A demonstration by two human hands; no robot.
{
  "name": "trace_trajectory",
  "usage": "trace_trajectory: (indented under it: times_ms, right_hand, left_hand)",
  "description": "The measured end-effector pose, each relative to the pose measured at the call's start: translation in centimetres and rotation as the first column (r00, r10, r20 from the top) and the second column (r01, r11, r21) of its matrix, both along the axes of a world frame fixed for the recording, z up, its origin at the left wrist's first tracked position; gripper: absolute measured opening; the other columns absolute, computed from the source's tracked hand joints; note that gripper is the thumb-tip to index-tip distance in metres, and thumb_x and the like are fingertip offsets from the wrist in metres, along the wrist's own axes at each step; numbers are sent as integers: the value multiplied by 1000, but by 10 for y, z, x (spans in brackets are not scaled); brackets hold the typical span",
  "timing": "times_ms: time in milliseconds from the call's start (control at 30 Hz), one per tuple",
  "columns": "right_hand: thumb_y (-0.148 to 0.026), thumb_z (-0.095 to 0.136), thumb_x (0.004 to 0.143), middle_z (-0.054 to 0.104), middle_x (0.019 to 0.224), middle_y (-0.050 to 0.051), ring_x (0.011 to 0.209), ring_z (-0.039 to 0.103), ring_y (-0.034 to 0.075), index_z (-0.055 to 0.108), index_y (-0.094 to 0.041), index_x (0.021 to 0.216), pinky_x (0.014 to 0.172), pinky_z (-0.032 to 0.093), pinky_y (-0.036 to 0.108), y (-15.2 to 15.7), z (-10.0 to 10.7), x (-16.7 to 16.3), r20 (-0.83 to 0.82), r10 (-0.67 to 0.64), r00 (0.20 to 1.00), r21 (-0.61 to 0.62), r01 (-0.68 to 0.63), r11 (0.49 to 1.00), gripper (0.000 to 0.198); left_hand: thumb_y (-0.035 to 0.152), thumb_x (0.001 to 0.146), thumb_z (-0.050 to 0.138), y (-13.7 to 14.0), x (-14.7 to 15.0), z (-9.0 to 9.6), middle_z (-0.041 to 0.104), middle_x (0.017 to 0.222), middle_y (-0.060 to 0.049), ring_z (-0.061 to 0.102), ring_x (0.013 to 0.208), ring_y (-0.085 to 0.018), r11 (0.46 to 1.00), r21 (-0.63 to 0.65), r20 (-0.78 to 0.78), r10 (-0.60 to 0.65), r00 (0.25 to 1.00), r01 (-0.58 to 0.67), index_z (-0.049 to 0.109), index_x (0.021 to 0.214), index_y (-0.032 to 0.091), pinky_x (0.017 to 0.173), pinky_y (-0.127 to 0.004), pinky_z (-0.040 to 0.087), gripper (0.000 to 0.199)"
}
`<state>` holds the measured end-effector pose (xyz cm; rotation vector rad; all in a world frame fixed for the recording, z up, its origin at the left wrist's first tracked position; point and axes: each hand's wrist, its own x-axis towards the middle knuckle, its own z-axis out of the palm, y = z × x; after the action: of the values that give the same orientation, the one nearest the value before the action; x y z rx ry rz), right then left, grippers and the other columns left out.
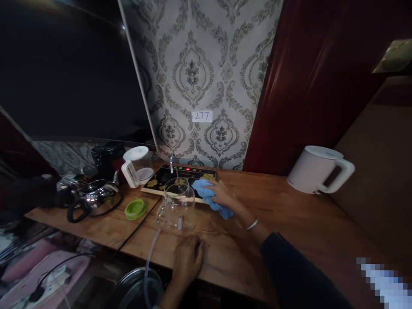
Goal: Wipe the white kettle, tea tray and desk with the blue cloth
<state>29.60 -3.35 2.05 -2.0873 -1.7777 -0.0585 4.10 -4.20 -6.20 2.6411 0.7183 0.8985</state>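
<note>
My right hand (222, 194) is closed on a crumpled blue cloth (206, 187). It presses the cloth at the right front part of a black tea stove panel (164, 174) with gold flowers and a lit red display. A clear glass pot (179, 206) stands on the wooden table just in front of the panel, left of the cloth. My left hand (189, 257) rests at the table's front edge below the pot, fingers curled; what is inside them, if anything, is hidden. A clear hose (150, 253) hangs over the edge beside it.
On the left are a steel kettle (98, 198), a green lid (135, 208) and a clear jug with white handle (138, 165). A white kettle (315, 169) stands at right. Below the edge are a round metal container (137, 285) and a power strip (53, 285). A black cable (137, 228) crosses the table.
</note>
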Motion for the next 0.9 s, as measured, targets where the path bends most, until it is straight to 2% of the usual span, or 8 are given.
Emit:
trace_trajectory:
  times_ms: [200, 300, 367, 500, 567, 633, 767, 900]
  right_hand:
    - [-6, 63, 67, 71, 125, 4, 113, 63, 30, 75, -28, 114, 104, 43, 43, -7, 9, 45, -36, -19, 999, -57, 17, 998, 54]
    - [-4, 61, 70, 68, 128, 8, 119, 59, 32, 73, -24, 121, 107, 39, 47, 0, 18, 51, -56, -89, 994, -8, 88, 996, 55]
    - [-6, 61, 73, 63, 137, 8, 125, 54, 31, 67, -24, 129, 109, 37, 47, 10, 23, 42, -72, -93, 993, 38, 96, 995, 58]
    - [-12, 65, 75, 53, 146, 5, 128, 48, 27, 60, -29, 137, 109, 37, 42, 36, 29, 4, -115, 42, 992, 78, -33, 996, 65]
    - [-14, 65, 77, 50, 146, 6, 127, 47, 27, 57, -30, 141, 106, 39, 41, 47, 31, -15, -114, 95, 989, 52, -89, 995, 66]
    - [-18, 67, 79, 51, 141, 8, 121, 49, 28, 57, -30, 140, 99, 43, 39, 54, 32, -31, -47, 120, 992, -34, -122, 992, 63]
    - [-23, 61, 87, 59, 121, 11, 110, 51, 30, 68, -28, 126, 84, 46, 37, 50, 30, -49, 137, 181, 974, -155, -159, 975, 40]
    - [-13, 59, 81, 60, 122, 10, 112, 50, 30, 71, -27, 119, 86, 45, 38, 27, 28, -40, 168, 132, 977, -173, -103, 980, 42]
  left_hand:
    - [20, 90, 52, -2, -1, -2, 66, 70, -1, 64, 65, -18, 1000, -6, 58, -22, 998, 22, 59, 75, 22, 64, -29, 45, 17]
    - [19, 90, 53, -2, -1, -3, 66, 71, 0, 64, 66, -17, 999, -27, 69, -31, 997, 33, 59, 76, 23, 63, -28, 45, 16]
    - [18, 89, 54, -2, -1, -4, 67, 72, -1, 65, 67, -17, 999, -29, 82, -32, 996, 34, 60, 78, 23, 64, -28, 47, 14]
    - [16, 86, 55, -3, -2, -5, 69, 74, -2, 66, 67, -18, 999, -32, 100, -24, 995, 27, 63, 81, 23, 62, -29, 48, 12]
    - [16, 85, 54, -3, -2, -4, 69, 74, -2, 66, 67, -18, 999, -38, 100, -25, 995, 29, 63, 81, 24, 62, -29, 49, 13]
    - [16, 86, 53, -3, -2, -4, 69, 73, -3, 66, 66, -18, 999, -42, 96, -29, 995, 33, 63, 80, 23, 62, -29, 49, 14]
    - [16, 88, 51, -3, -3, -3, 69, 73, -4, 67, 66, -19, 999, -44, 77, -25, 997, 29, 62, 80, 23, 61, -29, 49, 16]
    - [15, 87, 51, -3, -3, -4, 68, 73, -3, 66, 66, -19, 999, -30, 82, -37, 996, 40, 62, 79, 23, 61, -29, 49, 16]
